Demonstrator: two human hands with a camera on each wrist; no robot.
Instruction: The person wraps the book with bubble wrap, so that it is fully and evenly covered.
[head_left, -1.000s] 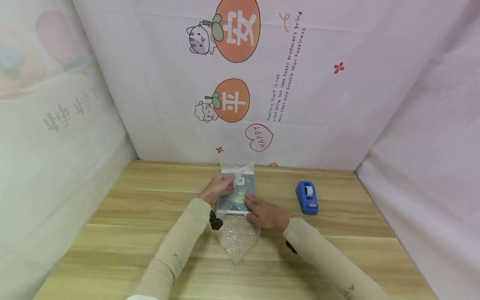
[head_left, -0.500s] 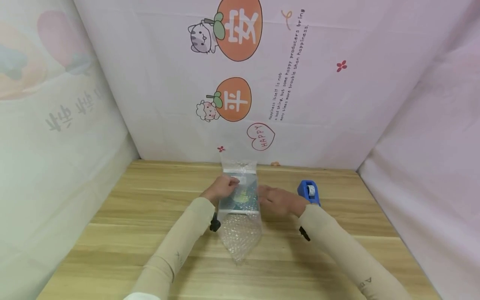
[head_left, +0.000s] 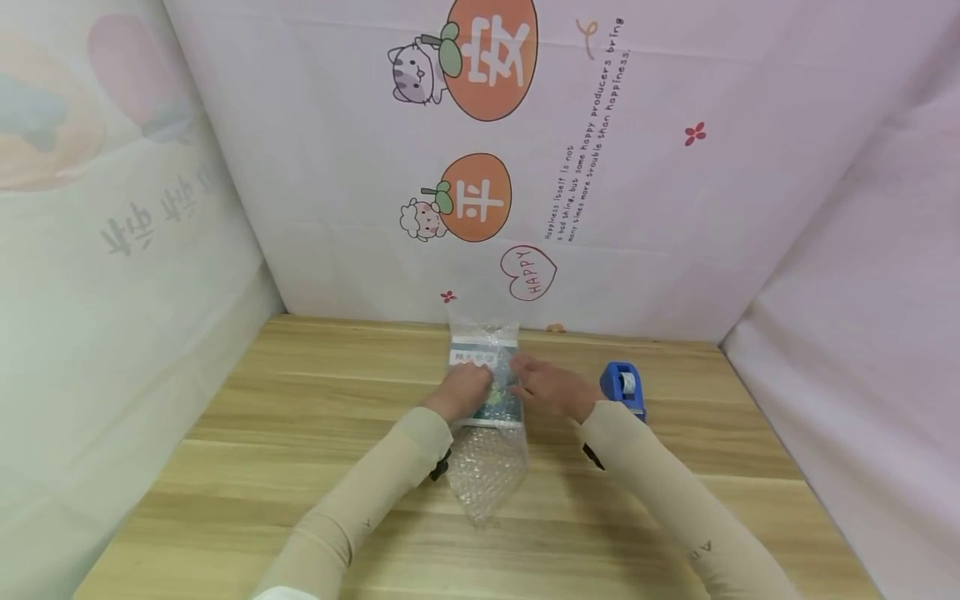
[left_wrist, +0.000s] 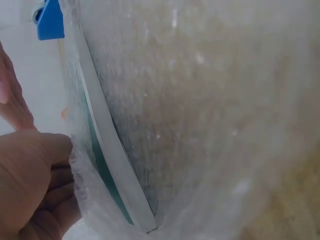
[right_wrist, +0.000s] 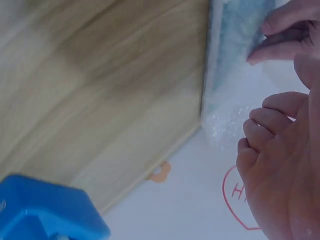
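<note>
A light wooden worktop (head_left: 225, 433) is filling the lower half of the head view. Near the middle, the left hand (head_left: 467, 390) is lying on a flat card (head_left: 483, 367) that is sitting inside a clear bubble bag (head_left: 487, 475). Its fingers are curling over the bag, pressing it down. In the left wrist view, the white edge of the card (left_wrist: 117, 165) is showing through the bubbly plastic, and the curled fingers (left_wrist: 35, 180) are lying against it. Just to the right, the right hand (head_left: 546, 387) is touching the right side of the bag with loosely bent fingers; I cannot tell if it is holding anything. Further right, a blue tape holder (head_left: 624, 388) is standing on the worktop, close to the right wrist.
</note>
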